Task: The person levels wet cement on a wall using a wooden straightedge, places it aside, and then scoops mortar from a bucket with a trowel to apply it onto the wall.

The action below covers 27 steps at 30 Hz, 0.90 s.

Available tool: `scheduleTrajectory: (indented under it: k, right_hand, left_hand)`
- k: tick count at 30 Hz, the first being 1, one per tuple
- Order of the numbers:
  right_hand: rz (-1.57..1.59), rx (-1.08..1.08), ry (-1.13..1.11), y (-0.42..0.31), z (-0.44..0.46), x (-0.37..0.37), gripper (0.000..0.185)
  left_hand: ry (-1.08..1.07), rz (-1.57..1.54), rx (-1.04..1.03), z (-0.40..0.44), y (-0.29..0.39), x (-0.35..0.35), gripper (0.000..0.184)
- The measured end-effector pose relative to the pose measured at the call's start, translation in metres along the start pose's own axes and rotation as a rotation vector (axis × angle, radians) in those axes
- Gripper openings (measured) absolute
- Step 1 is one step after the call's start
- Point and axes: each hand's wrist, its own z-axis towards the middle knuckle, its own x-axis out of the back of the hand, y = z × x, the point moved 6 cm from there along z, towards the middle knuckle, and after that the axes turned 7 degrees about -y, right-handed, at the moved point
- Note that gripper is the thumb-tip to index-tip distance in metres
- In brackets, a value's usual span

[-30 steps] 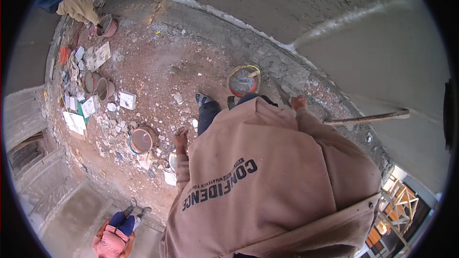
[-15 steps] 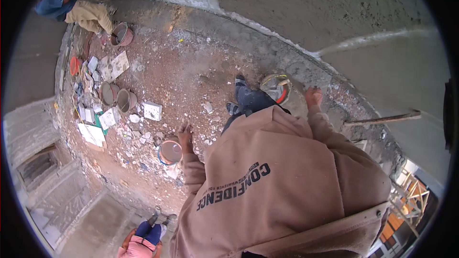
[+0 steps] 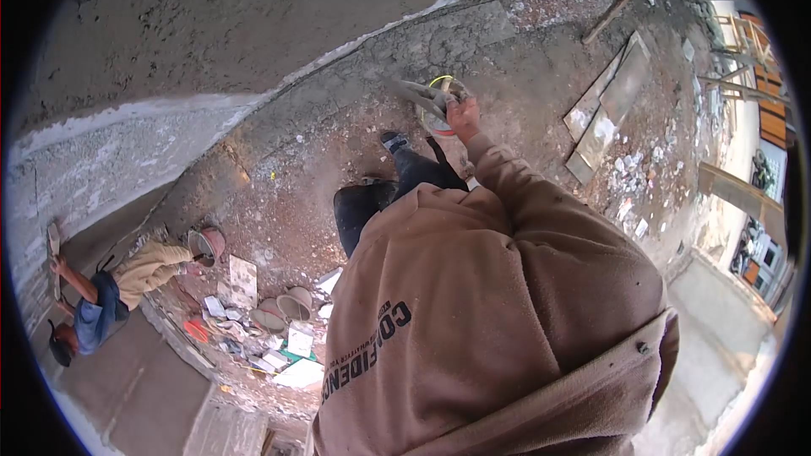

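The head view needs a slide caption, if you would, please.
Right hand holding a grey tool over a bucket.

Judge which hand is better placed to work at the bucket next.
The right hand, probably: it is at the bucket, holding a flat tool; the left hand cannot be clearly made out.

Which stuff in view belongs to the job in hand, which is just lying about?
Likely the job:
flat grey tool in the right hand
yellow-rimmed bucket by that hand

Apparently lying about:
long boards
white panels
orange-red item

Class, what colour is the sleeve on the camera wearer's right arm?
The right sleeve is brown; it shows best in the head view.
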Motion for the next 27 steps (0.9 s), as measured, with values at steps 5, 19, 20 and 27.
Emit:
scheduleTrajectory:
  k: [5,19,20,27]
  right_hand:
    - [0.125,-0.091,0.082,0.019,-0.015,0.026,0.041]
    - [0.407,-0.621,0.049,0.038,0.088,0.104,0.027]
    - [0.95,-0.697,0.27,0.058,0.106,0.095,0.025]
    - [1.535,-0.785,0.485,0.183,0.275,0.026,0.021]
  left_hand:
    - [-0.057,0.08,-0.104,0.061,0.031,0.062,0.028]
    - [-0.022,0.295,-0.111,0.17,0.201,0.201,0.033]
    - [-0.016,0.26,-0.073,0.16,0.21,0.203,0.032]
    - [-0.098,0.461,0.07,0.108,0.344,0.126,0.039]
